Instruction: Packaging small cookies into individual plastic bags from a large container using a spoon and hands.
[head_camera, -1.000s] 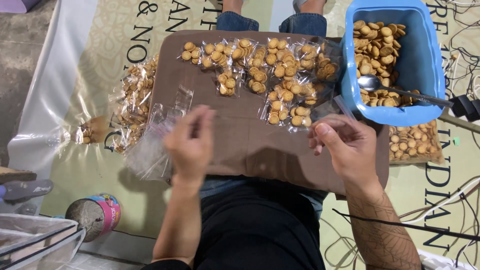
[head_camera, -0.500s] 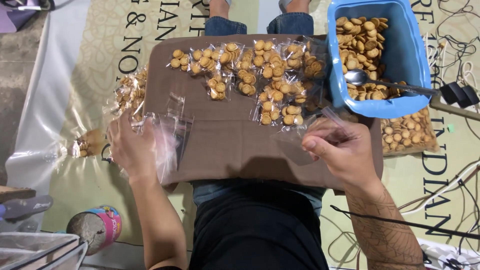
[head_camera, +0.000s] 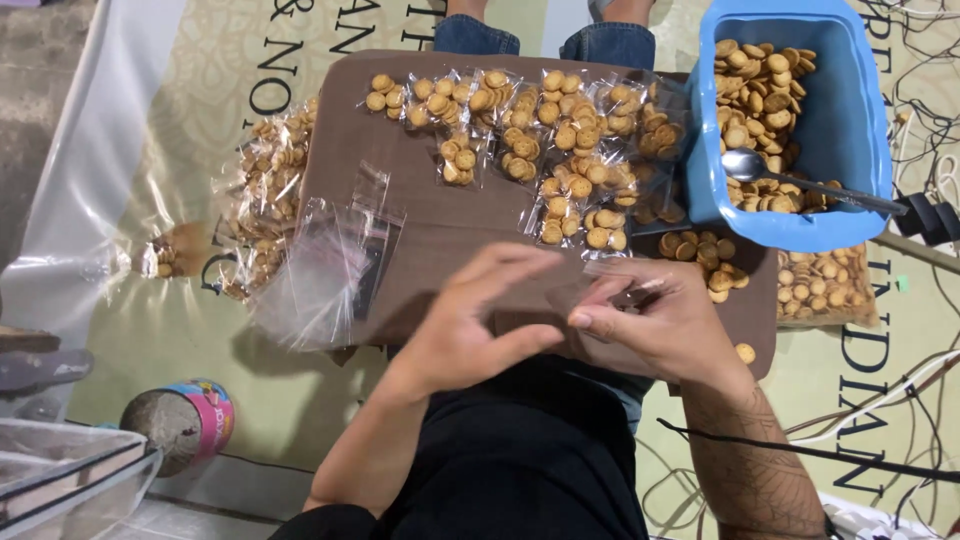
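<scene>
Small clear packets of round golden biscuits (head_camera: 545, 140) lie in overlapping rows across the far half of the brown board (head_camera: 450, 270), touching one another. A loose stack of empty clear bags (head_camera: 325, 270) sits at the board's near left edge, partly hanging over it. More filled clear packets (head_camera: 262, 195) are heaped just left of the board on the printed banner (head_camera: 200, 110), a cream sheet with dark lettering and a pale ornament, and one lone packet (head_camera: 160, 260) lies farther left. A larger clear bag of biscuits (head_camera: 825, 285) lies at the right, just near of the blue tub (head_camera: 860, 110). A round can with a pink and blue label (head_camera: 185, 422) stands at the near left.
</scene>
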